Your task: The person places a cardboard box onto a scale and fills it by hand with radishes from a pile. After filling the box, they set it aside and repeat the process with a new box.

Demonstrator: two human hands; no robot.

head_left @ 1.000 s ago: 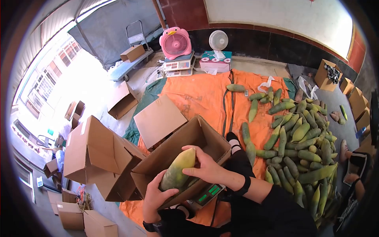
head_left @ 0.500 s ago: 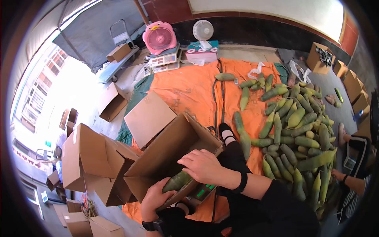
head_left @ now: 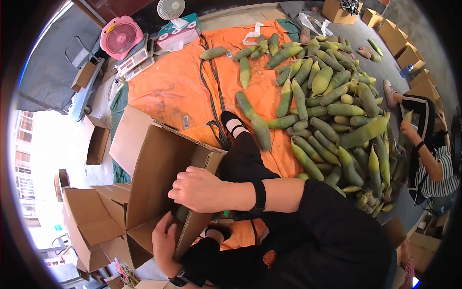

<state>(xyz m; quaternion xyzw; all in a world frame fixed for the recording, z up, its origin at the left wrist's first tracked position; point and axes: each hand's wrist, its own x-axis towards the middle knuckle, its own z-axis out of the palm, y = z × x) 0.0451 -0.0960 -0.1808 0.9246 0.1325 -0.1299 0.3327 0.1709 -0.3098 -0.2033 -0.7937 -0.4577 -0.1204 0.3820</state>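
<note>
An upright cardboard box (head_left: 156,168), its flap raised, stands in front of me. My left hand (head_left: 165,241) is at its near left corner, thumb and fingers apart. My right hand (head_left: 195,190) is above the near wall, fingers curled inward; their undersides are hidden. Between the hands, a dark green radish (head_left: 182,212) shows in part inside the box. Beside the box, a green lit display (head_left: 226,213) shows partly under my right forearm. To the right lies a large heap of green radishes (head_left: 332,111).
An orange tarp (head_left: 163,91) covers the floor. Open cartons (head_left: 91,212) stand left of the box. A pink fan (head_left: 121,37), scales (head_left: 132,62) and a hand trolley (head_left: 89,91) are at the back left. Another person's hand (head_left: 409,130) holds a radish at right.
My view has turned right, so the scene shifts left. The radish my left hand was gripping now sits lower in the box, and that hand's fingers have spread. My right fingers have curled.
</note>
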